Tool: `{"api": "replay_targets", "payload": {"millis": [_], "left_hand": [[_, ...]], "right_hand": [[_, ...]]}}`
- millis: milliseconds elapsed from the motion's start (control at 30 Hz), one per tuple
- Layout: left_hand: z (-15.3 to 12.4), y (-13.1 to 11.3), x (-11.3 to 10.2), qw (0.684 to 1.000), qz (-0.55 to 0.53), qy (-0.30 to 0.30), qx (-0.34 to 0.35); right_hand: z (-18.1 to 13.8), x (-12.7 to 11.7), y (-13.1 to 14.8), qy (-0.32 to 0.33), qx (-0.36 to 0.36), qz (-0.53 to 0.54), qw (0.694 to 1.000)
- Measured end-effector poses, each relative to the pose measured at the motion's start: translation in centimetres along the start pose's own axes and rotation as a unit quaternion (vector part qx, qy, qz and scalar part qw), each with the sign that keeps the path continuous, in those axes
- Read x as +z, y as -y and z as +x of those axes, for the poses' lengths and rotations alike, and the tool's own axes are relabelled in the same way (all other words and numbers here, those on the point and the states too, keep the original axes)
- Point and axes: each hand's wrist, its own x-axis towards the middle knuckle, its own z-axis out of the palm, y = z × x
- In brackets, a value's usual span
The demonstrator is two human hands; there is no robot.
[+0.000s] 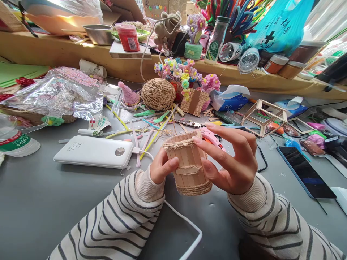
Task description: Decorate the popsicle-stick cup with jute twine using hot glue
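Observation:
A small pot made of wooden sticks (188, 162), bound with jute twine at its rim, middle and base, stands on the grey table (40, 202) in front of me. My left hand (159, 169) grips its left side with curled fingers. On the pot's right side my right hand (233, 155) holds it, fingertips pressing on the rim and the middle band. Both sleeves are striped white and dark. A pink glue gun (213, 139) lies just behind the pot.
A white power bank (94, 151) with its cable lies to the left. A ball of jute twine (158, 94), pipe-cleaner flowers (184, 74), a stick frame (264, 115), a phone (305, 169), scissors (189, 124) and plastic wrap (59, 94) crowd the table's back.

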Motion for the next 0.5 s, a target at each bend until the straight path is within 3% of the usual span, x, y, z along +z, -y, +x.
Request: {"api": "replay_targets", "payload": {"millis": [500], "left_hand": [[-0.49,0.13,0.27,0.996,0.007,-0.085,-0.028]], "right_hand": [[-0.18,0.13,0.0,-0.011,0.017,0.017,1.0]]}}
